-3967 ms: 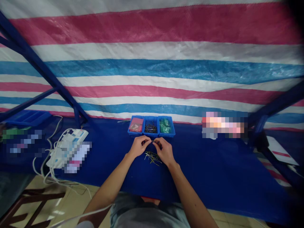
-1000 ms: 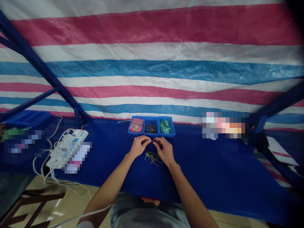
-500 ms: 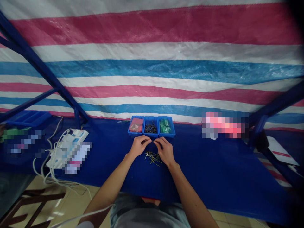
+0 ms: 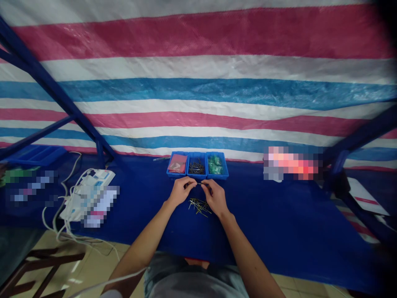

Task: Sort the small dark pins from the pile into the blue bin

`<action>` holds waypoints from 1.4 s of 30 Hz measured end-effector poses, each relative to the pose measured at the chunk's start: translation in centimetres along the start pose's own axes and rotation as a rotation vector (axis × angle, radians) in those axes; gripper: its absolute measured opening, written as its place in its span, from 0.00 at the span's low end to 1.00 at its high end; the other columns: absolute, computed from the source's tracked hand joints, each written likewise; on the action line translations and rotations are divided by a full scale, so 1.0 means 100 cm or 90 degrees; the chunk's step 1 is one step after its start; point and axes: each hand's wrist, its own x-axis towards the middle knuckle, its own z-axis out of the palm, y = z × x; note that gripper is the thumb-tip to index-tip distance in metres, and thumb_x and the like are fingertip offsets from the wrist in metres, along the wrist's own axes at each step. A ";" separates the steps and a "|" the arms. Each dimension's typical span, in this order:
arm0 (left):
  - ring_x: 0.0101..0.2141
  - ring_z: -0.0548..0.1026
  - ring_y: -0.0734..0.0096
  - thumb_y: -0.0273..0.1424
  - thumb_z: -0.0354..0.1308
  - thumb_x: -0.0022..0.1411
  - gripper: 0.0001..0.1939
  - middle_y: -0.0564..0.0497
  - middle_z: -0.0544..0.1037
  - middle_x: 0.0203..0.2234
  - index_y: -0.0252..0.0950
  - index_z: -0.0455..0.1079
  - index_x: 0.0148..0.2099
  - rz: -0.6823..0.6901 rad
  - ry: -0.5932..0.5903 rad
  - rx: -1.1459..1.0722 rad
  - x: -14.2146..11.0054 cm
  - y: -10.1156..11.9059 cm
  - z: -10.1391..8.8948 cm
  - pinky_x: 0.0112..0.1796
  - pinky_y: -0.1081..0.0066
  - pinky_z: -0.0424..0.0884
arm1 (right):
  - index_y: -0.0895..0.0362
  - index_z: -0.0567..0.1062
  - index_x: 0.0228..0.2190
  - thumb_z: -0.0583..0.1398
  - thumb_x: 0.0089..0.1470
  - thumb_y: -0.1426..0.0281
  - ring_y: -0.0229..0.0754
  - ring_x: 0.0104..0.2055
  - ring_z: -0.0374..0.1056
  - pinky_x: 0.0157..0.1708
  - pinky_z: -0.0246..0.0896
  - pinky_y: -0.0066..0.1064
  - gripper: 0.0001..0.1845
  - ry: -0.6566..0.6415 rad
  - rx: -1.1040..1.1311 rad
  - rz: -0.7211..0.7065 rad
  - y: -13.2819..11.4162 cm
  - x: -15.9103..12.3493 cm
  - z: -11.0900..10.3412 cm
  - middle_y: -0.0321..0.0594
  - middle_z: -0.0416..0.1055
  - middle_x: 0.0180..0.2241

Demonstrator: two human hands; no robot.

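Observation:
My left hand (image 4: 180, 191) and my right hand (image 4: 214, 196) meet over the blue table (image 4: 279, 215), fingertips pinched together on a thin metal pin (image 4: 199, 183) held between them. Just below the hands lies a small pile of similar pins (image 4: 199, 205). Behind the hands stand three small blue bins: one with red bags (image 4: 178, 164), one with dark pins (image 4: 196, 166), one with green parts (image 4: 216, 164).
A white power strip with coiled cables (image 4: 89, 188) lies at the left. A blue tray (image 4: 37, 154) sits at the far left. Blue frame bars (image 4: 56, 89) slant on both sides. A striped tarp (image 4: 198, 82) hangs behind. Papers (image 4: 367, 198) lie at the right edge.
Almost nothing differs: both hands stay pinched together over the pin pile, with only slight finger shifts.

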 end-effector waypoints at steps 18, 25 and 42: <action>0.26 0.72 0.73 0.35 0.58 0.67 0.12 0.49 0.79 0.27 0.33 0.77 0.35 0.002 -0.005 0.002 0.000 0.000 0.000 0.31 0.74 0.66 | 0.53 0.73 0.38 0.53 0.67 0.66 0.41 0.33 0.68 0.33 0.60 0.30 0.10 -0.001 -0.014 0.003 0.004 -0.001 0.001 0.40 0.73 0.35; 0.26 0.73 0.72 0.37 0.58 0.67 0.13 0.49 0.79 0.27 0.33 0.77 0.35 0.005 0.002 0.004 0.000 -0.001 0.001 0.30 0.73 0.66 | 0.53 0.73 0.37 0.51 0.67 0.65 0.41 0.34 0.68 0.33 0.60 0.30 0.12 -0.010 -0.015 0.002 0.001 0.000 -0.002 0.41 0.72 0.35; 0.28 0.75 0.71 0.36 0.57 0.67 0.12 0.49 0.81 0.28 0.34 0.77 0.36 -0.011 0.000 -0.002 0.000 -0.001 0.000 0.32 0.73 0.69 | 0.53 0.74 0.37 0.53 0.66 0.65 0.41 0.33 0.68 0.33 0.61 0.31 0.11 0.000 0.006 -0.001 -0.001 0.001 -0.001 0.40 0.72 0.34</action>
